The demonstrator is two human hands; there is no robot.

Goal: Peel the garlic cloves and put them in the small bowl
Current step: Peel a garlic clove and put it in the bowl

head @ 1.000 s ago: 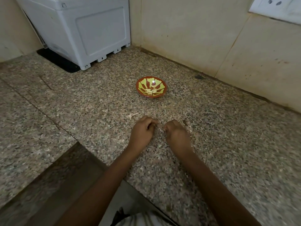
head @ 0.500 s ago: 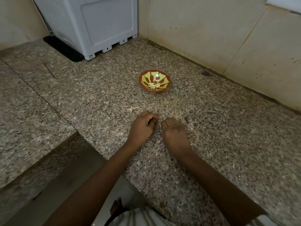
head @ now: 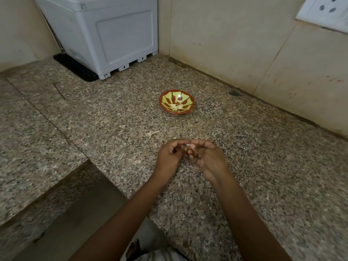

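Head view: the garlic clove [head: 188, 146] shows only as a small pale speck between the fingertips of both hands, held just above the surface [head: 113, 129] and a little below the middle of the picture. The left hand [head: 169, 157] curls round it from 9 o'clock. The right hand [head: 209, 159] meets it from 3 o'clock, its fingertips nipping at what looks like the skin. Both hands are pinching the clove, and I cannot tell how much skin is left on it.

The clove is small and probably slick, so a hard tug on the skin could make it pop out of the pinch. On this speckled stone it would be hard to spot, and it might roll off the stepped edge at 7 o'clock.

The small bowl [head: 161, 102] sits at 12 o'clock from the hands, well apart from them. It is shallow, with a red-brown rim and a yellow pattern, and holds a little heap of peeled cloves [head: 176, 107] at its bottom. A scrap of skin [head: 151, 133] lies on the stone between the bowl and the hands. A closed white box [head: 105, 34] stands far off at 11 o'clock, and its contents are not visible.
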